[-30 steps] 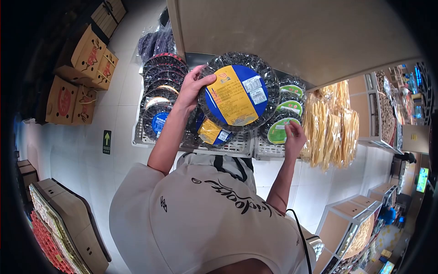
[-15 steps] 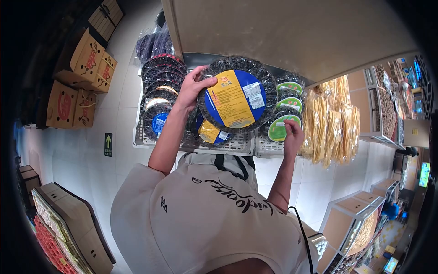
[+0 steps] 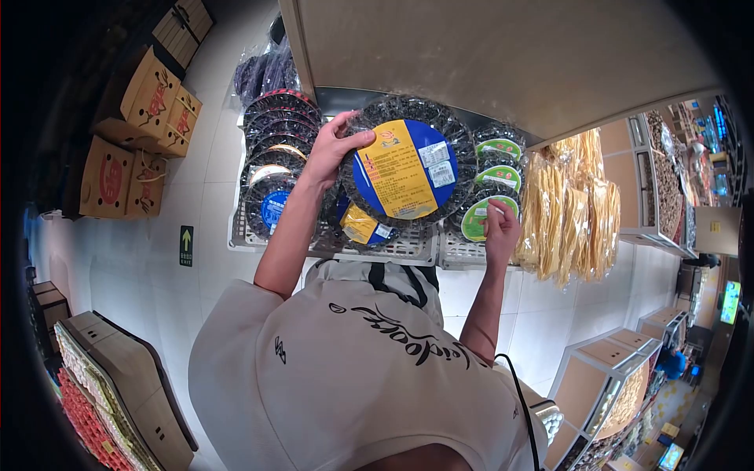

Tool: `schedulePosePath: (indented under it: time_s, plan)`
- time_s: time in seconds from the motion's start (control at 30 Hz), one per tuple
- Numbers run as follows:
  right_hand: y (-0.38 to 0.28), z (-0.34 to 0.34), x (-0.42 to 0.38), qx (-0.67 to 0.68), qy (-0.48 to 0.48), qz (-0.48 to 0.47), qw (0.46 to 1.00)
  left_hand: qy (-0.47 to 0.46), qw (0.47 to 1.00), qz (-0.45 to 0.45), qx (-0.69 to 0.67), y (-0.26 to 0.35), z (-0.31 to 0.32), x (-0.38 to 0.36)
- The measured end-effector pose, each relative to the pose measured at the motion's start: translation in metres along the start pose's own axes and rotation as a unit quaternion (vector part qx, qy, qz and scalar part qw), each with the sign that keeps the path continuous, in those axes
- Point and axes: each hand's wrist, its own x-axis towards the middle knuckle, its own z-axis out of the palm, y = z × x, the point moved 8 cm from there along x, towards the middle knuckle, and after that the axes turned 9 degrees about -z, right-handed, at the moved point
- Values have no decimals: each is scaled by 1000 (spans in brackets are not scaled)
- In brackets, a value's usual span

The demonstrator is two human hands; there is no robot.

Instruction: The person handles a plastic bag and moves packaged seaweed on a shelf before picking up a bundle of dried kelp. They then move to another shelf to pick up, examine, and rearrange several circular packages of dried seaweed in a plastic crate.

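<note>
My left hand (image 3: 334,149) grips the left edge of a round, clear-wrapped pack of dark dried seaweed (image 3: 463,161), its thumb across the front. The pack is tilted up toward me and shows a blue and yellow label (image 3: 397,177) with white price stickers. To the right of it, my right hand (image 3: 503,228) is raised with its fingers curled in and nothing visible in them. It overlaps a green-labelled round pack (image 3: 475,224) in the crate. Below the held pack, another with a blue and yellow label (image 3: 361,226) is partly hidden.
White plastic crates (image 3: 408,250) hold rows of round packs (image 3: 275,169) on the left. Bagged pale-yellow dried sticks (image 3: 569,208) stand at the right. A large brown panel (image 3: 503,63) overhangs the back. Cardboard boxes (image 3: 118,180) are on the floor at left; display bins (image 3: 609,377) stand at lower right.
My right hand has shifted slightly left and its fingers have curled further in. My left hand and the held pack stay nearly still.
</note>
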Motion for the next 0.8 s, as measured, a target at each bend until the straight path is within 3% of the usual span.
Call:
schedulePosePath:
  time_s: [0.07,0.17,0.27,0.37,0.57,0.67,0.77,0.8]
  plan:
    - [17,-4,0,-4,-4,17,1000,2,1000,-3,4,-1,0,0]
    - [31,-13,3,-125,-87,-4,988,-19,1000,-11,-7,0,4,-1]
    - [26,-6,3,-57,-84,-38,994,-6,1000,-8,2,2,4,-3]
    - [-12,18,0,-7,-111,-10,994,10,1000,-8,15,3,4,-5]
    - [-37,46,-4,25,-179,-128,975,8,998,-39,47,-8,4,-2]
    - [-18,50,-8,216,-153,-11,964,-68,994,-26,81,-18,25,-3]
    - [-31,59,-15,244,-196,-52,948,-110,976,-41,181,-51,51,-5]
    - [-11,49,-13,164,-163,-21,973,-97,977,-44,183,-53,56,-7]
